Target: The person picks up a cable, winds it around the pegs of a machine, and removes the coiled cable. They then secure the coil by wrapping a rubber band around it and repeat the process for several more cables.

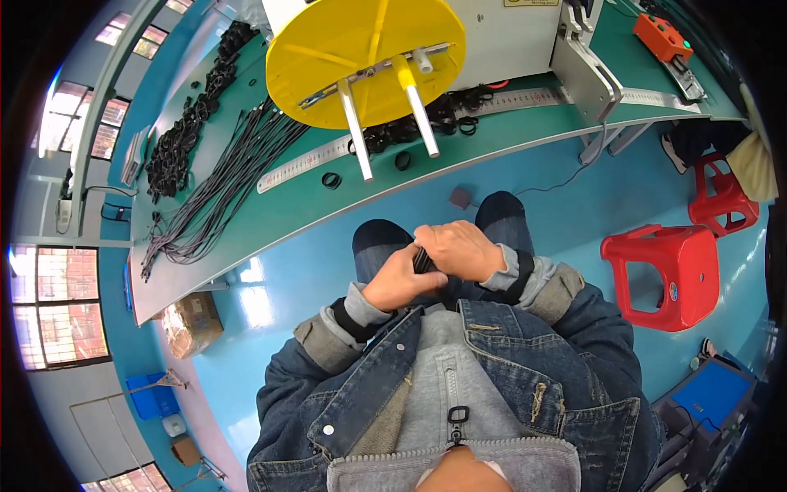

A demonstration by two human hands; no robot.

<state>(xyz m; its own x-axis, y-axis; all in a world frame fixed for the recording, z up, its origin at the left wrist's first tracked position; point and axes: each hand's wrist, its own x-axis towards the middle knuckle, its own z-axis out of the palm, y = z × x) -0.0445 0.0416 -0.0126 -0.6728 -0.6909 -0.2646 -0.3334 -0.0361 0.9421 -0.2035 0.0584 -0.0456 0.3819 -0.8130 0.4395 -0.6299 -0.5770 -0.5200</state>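
Black bundle [422, 262], one: wearer's side of yellow disc [316, 82], grasped in fingers of left hand [403, 282] and right hand [461, 248], long axis roughly discward, ends hidden.

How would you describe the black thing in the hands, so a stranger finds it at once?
Start at the yellow disc above the green table, then go down the picture to the denim jacket. In front of it, the left hand and the right hand grip a black piece. Unlike the black coils on the table, this one is held.
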